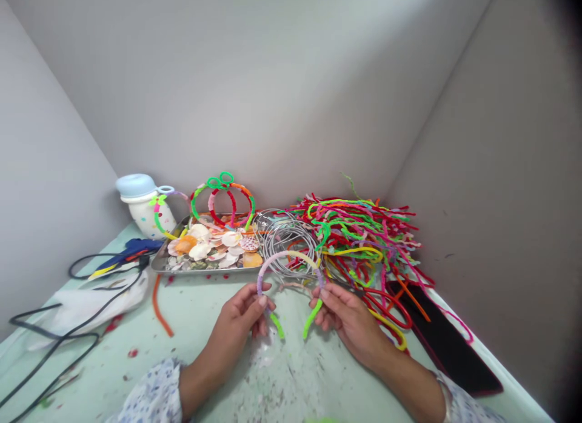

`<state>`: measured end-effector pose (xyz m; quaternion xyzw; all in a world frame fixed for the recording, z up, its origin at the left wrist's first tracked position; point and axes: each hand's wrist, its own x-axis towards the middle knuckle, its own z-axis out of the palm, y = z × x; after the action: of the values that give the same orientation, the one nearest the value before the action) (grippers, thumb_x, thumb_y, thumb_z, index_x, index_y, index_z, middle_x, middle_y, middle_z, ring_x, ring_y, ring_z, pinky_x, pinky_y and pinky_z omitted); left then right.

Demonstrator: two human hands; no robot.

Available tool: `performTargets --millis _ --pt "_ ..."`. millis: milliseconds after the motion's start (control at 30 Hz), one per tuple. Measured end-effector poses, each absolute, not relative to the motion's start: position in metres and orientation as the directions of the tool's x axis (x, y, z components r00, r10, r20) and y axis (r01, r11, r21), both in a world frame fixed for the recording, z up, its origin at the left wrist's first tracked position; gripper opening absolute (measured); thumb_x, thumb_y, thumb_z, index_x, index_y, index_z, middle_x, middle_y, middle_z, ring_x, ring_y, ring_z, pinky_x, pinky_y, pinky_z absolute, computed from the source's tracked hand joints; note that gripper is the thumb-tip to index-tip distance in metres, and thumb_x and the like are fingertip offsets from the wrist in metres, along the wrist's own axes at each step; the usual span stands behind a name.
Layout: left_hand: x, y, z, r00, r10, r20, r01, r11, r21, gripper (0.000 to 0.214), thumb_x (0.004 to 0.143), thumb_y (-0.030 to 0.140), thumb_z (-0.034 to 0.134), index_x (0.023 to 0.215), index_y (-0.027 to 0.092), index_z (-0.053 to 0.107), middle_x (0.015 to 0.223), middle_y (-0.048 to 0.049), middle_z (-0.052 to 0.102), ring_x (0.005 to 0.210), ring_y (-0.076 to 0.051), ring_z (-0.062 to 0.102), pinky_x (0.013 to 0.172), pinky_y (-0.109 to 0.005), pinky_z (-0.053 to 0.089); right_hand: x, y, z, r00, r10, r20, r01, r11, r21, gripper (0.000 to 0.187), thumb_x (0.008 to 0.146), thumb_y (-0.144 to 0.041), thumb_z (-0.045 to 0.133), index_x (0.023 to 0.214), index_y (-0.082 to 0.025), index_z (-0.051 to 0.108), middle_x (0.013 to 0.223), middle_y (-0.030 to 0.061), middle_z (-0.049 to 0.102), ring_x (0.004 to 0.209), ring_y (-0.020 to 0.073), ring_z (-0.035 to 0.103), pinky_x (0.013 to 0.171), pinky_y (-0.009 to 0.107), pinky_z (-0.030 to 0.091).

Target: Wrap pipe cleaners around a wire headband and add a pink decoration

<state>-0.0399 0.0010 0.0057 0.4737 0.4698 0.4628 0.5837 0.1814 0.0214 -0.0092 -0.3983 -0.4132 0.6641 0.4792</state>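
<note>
A headband (pixel 287 257) wrapped in purple, yellow and green pipe cleaner arches upright between my hands. My left hand (pixel 248 312) pinches its left leg near the green tip. On the other side, my right hand (pixel 343 318) pinches the right leg the same way. Both hands hover just above the pale green table (pixel 191 326). Behind the headband lies a bundle of bare metal headbands (pixel 284 232).
A big heap of coloured pipe cleaners (pixel 359 229) fills the right. A metal tray of seashells (pixel 211 248) sits left of centre, finished wrapped headbands (pixel 222 199) behind it, a white jug (pixel 143 208) far left. A blue glue gun (pixel 130 253), black cables and a dark mat (pixel 448 344) border the table.
</note>
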Motion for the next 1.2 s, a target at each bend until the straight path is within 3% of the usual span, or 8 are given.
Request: performTargets --millis 367,733,933,1200 --pt "-0.0383 0.0029 0.0046 0.13 0.985 -0.112 -0.117 0.128 0.985 0.032 0.087 0.035 0.06 0.112 0.016 0.056 0.078 -0.0005 0.062 0.049 -0.006 0.048 0.048 -0.018 0.035 0.1821 0.0191 -0.012 -0.278 0.952 -0.129 -0.409 -0.239 -0.881 0.034 0.083 -0.046 0.065 0.095 -0.015 0.063 0.079 0.0043 0.066 0.057 0.0118 0.065 0.048 0.019 0.051" --pt "-0.0382 0.0017 0.0036 0.106 0.986 -0.128 -0.186 0.146 0.972 0.032 0.091 0.039 0.054 0.113 0.016 0.058 0.079 -0.0014 0.064 0.05 -0.007 0.051 0.047 -0.019 0.038 0.1817 0.0175 -0.0089 -0.314 0.943 -0.107 -0.319 -0.211 -0.924 0.029 0.081 -0.042 0.069 0.084 -0.014 0.06 0.077 0.0009 0.064 0.055 0.0076 0.062 0.046 0.015 0.045" --pt "-0.0386 0.002 0.004 0.097 0.988 -0.12 -0.249 0.141 0.958 0.035 0.089 0.044 0.054 0.105 0.013 0.063 0.073 -0.003 0.064 0.048 -0.008 0.05 0.047 -0.019 0.039 0.1824 0.0182 -0.0085 -0.308 0.942 -0.135 -0.355 -0.245 -0.902 0.028 0.08 -0.04 0.07 0.086 -0.014 0.061 0.074 0.0007 0.065 0.053 0.0077 0.061 0.046 0.015 0.045" --pt "-0.041 0.0013 0.0055 0.071 0.993 -0.099 -0.265 0.114 0.958 0.028 0.086 0.04 0.061 0.096 0.014 0.066 0.053 0.004 0.051 0.046 -0.007 0.042 0.045 -0.017 0.03 0.1823 0.0179 -0.0051 -0.287 0.941 -0.182 -0.381 -0.286 -0.879 0.029 0.077 -0.037 0.072 0.094 -0.016 0.061 0.071 0.0008 0.066 0.048 0.0086 0.06 0.041 0.015 0.044"
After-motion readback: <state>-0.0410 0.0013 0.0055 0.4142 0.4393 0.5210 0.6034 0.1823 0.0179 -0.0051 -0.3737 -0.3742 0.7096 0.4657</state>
